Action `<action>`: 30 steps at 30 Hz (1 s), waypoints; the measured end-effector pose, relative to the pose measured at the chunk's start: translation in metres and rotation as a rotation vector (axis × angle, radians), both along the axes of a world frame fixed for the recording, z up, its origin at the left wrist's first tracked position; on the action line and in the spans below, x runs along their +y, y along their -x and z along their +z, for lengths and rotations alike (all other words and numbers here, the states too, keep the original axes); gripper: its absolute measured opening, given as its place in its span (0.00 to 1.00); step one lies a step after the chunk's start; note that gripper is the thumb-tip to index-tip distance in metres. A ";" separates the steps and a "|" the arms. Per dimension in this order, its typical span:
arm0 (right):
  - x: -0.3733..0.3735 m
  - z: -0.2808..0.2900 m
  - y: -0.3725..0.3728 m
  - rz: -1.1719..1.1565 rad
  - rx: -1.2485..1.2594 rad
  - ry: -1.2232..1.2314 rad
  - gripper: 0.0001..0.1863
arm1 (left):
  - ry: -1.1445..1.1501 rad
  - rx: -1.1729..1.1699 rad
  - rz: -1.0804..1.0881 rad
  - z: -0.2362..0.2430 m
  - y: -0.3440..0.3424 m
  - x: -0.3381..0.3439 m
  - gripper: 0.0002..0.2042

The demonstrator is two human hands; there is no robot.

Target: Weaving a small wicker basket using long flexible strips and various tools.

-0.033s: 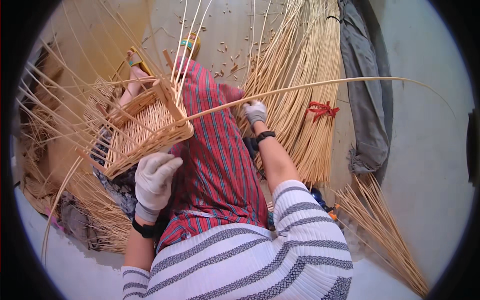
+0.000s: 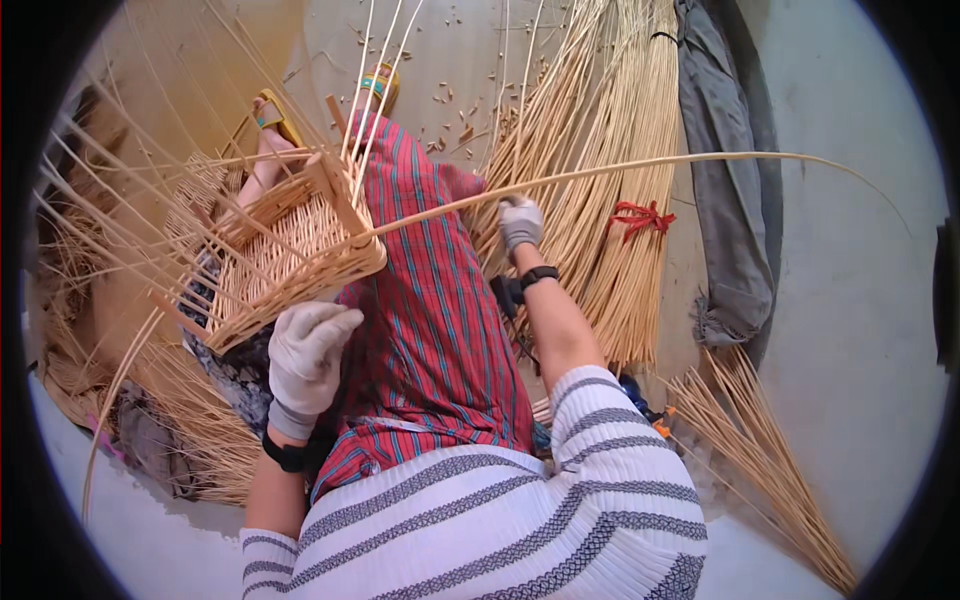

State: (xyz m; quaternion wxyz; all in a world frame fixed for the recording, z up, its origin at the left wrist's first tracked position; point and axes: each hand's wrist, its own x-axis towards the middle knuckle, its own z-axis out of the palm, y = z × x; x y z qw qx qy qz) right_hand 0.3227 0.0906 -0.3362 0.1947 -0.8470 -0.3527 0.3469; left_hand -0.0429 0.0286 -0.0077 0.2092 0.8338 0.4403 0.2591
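Observation:
A partly woven wicker basket (image 2: 265, 260) with upright stakes and long loose canes rests tilted over my left leg. My left hand (image 2: 310, 350), in a pale glove, has its fingers curled just below the basket's near edge; whether they hold anything is unclear. A long cane (image 2: 600, 172) arches rightward from the basket's corner. Beneath it my right hand (image 2: 519, 222), also gloved, is closed beside a bundle of straight canes (image 2: 565, 230); what its fingers grip is hidden. Red plaid cloth (image 2: 420, 330) covers my lap, between my hands.
Further cane bundles, one tied with red string (image 2: 640, 217), lie to the right, beside grey cloth (image 2: 730, 200) and loose canes (image 2: 760, 460). My sandalled feet (image 2: 380, 82) show at the top among scattered offcuts (image 2: 450, 115). More canes (image 2: 190, 420) lie at the left.
My right hand has shifted very slightly rightward and up, and my left hand very slightly to the left and up. The basket looks nearly unchanged.

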 end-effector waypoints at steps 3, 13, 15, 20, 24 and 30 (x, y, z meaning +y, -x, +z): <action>-0.026 0.081 -0.049 -0.241 0.357 -0.456 0.19 | 0.116 -0.101 -0.024 -0.004 0.004 -0.004 0.13; -0.119 0.301 0.110 0.171 1.170 -0.460 0.10 | 0.899 -0.787 -0.089 0.000 0.025 -0.041 0.18; -0.122 0.308 0.165 0.340 1.107 -0.414 0.09 | 0.564 -0.471 -0.220 0.000 0.035 -0.045 0.18; -0.100 0.339 0.186 0.259 0.967 -0.630 0.03 | 0.455 -0.034 0.153 0.002 0.101 -0.047 0.05; -0.079 0.347 0.184 0.184 0.857 -0.959 0.05 | 0.290 -0.414 0.374 -0.003 0.131 -0.025 0.26; -0.081 0.330 0.200 0.227 0.751 -1.034 0.07 | 0.230 -0.384 0.291 -0.005 0.149 -0.007 0.27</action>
